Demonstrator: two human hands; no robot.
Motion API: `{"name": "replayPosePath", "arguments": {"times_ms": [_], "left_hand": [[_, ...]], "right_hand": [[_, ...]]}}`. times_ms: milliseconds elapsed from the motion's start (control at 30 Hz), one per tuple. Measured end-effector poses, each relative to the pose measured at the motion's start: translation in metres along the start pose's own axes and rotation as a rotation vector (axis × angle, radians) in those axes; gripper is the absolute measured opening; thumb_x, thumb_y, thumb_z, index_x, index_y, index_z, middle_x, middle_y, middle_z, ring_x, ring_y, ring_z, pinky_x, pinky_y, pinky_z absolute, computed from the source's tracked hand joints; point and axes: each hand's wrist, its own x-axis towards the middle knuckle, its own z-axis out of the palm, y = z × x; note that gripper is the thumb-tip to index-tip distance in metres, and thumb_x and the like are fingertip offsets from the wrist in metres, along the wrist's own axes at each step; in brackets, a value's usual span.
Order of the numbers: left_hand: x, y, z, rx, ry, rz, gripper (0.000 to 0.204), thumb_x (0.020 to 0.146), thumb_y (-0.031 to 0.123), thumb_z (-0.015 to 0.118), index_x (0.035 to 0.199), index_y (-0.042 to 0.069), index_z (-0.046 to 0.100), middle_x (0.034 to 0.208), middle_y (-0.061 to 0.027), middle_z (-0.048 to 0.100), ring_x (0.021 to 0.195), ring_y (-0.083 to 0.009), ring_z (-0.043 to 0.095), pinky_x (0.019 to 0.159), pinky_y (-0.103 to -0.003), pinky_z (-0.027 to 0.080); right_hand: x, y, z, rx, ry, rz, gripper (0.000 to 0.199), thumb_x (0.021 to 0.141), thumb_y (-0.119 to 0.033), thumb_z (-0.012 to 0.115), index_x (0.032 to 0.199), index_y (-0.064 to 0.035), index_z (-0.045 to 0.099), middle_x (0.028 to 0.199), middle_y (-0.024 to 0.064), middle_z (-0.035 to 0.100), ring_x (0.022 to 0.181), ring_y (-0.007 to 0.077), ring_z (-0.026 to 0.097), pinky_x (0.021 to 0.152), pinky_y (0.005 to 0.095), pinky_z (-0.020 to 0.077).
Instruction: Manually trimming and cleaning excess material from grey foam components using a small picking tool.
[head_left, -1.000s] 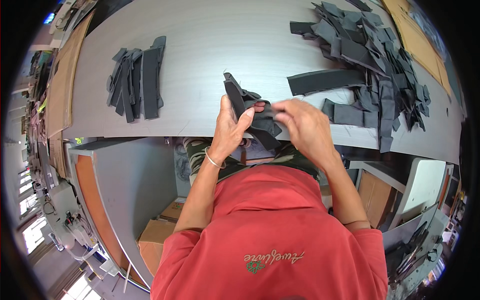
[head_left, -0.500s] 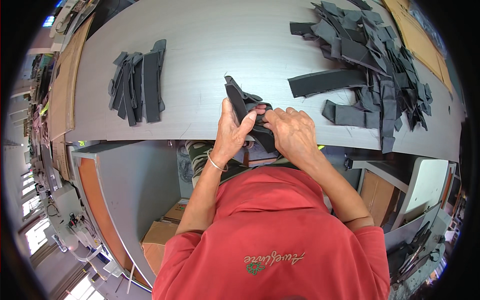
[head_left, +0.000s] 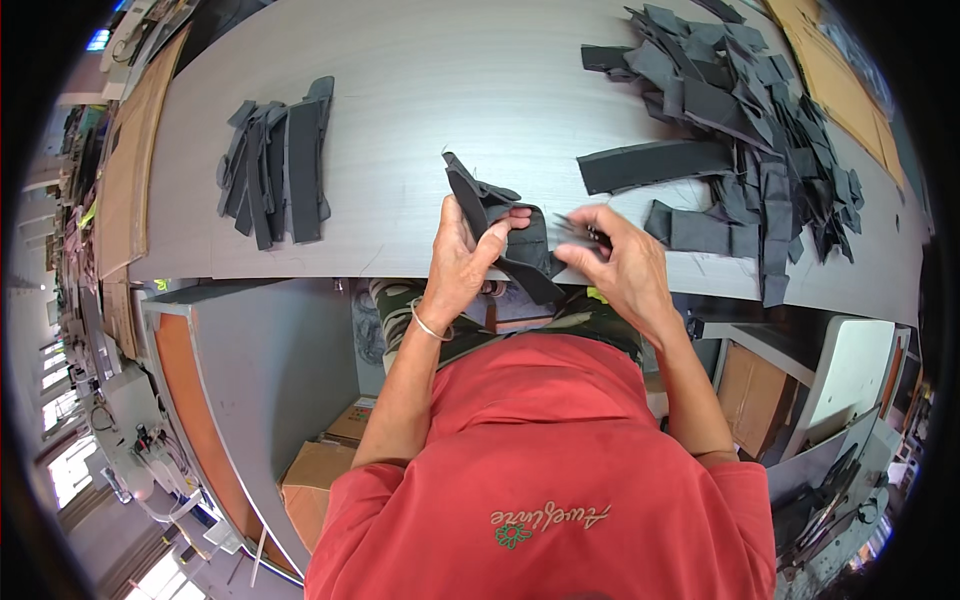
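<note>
A pale grey, wood-grained table (head_left: 400,80) fills the upper view, with a flat brown cardboard sheet (head_left: 132,165) along its left edge and a tan cardboard sheet (head_left: 840,90) along its right. Below, left to right: a grey flat-sided cabinet (head_left: 275,340), brown cardboard boxes (head_left: 310,485), a white round-cornered panel (head_left: 850,365)

Right fingers (head_left: 602,217) off cloth (head_left: 529,243), dark tool (head_left: 598,237) showing

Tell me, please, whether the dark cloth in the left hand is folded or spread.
Folded: the dark cloth shows overlapping layers bunched in the left hand.
</note>
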Motion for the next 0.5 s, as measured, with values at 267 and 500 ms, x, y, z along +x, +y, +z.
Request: {"name": "replayPosePath", "arguments": {"times_ms": [267,500], "left_hand": [[0.0,-0.001,-0.004,0.071,-0.032,0.011,0.045,0.093,0.022,0.052,0.127,-0.002,0.033,0.114,-0.0222,0.058,0.105,-0.028,0.061,0.084,-0.032,0.048],[0.0,0.001,-0.007,0.064,-0.018,-0.001,0.047,0.092,0.023,0.052,0.128,-0.001,0.035,0.112,-0.0198,0.06,0.103,-0.0273,0.063,0.071,-0.026,0.047]], "right_hand": [[-0.006,0.007,0.012,-0.125,-0.262,0.011,0.016,0.079,-0.017,0.066,0.086,-0.0025,0.068,0.074,0.0139,0.065,0.065,0.0318,0.06,0.062,0.0383,0.0462],[0.003,0.035,-0.002,0.131,-0.008,0.12,0.007,0.08,-0.004,0.06,0.086,-0.0006,0.062,0.067,0.0065,0.058,0.062,0.0146,0.053,0.061,0.0283,0.044]]}}
